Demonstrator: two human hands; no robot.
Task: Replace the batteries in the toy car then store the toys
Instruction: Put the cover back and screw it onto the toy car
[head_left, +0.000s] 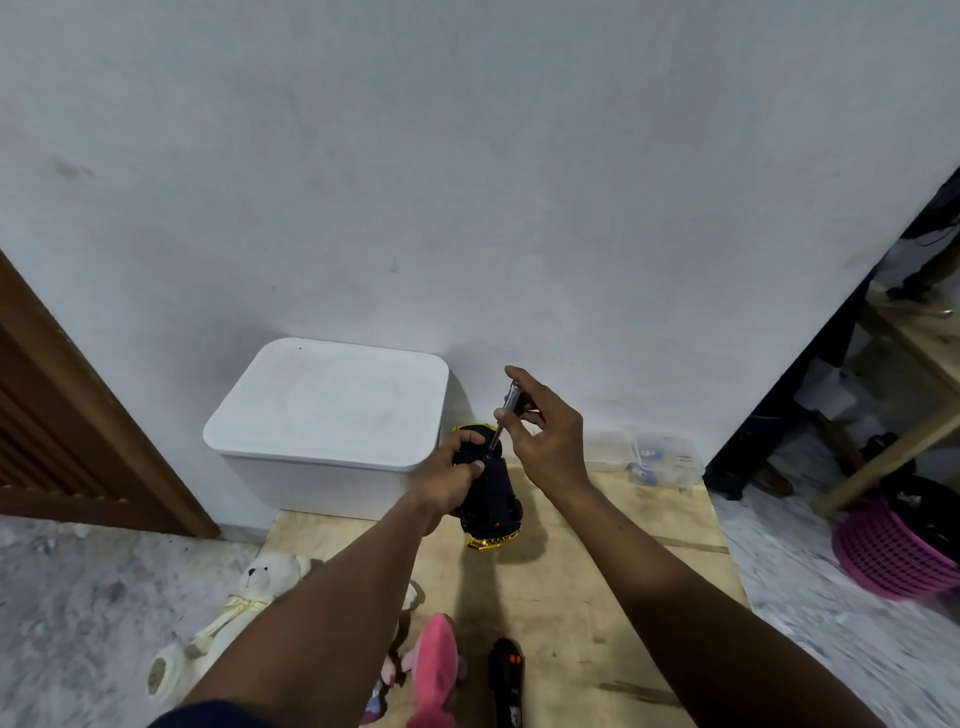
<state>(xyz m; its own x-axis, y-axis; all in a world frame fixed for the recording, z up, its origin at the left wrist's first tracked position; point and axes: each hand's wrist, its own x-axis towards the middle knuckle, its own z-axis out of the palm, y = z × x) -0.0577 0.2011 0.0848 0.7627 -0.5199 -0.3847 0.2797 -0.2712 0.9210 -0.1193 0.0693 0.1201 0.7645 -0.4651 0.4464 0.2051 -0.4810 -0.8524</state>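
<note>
Left hand (451, 480): we are gripping the toy car (491, 501), fingers clamped round it.
Right hand (543, 439): we are pinching the screwdriver (506, 410), tip meeting the car.
Box (332, 410): lidded, at the car's ten o'clock, contents hidden.

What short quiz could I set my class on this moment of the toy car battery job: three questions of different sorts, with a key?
1. True or false: the white storage box by the wall has its lid on.
2. What does the right hand pinch above the toy car? A) a battery B) a screwdriver C) a spoon
3. Fill in: the ____ hand holds the toy car, its black underside turned up.

Key: 1 true. 2 B. 3 left: the left hand grips the car.
</note>
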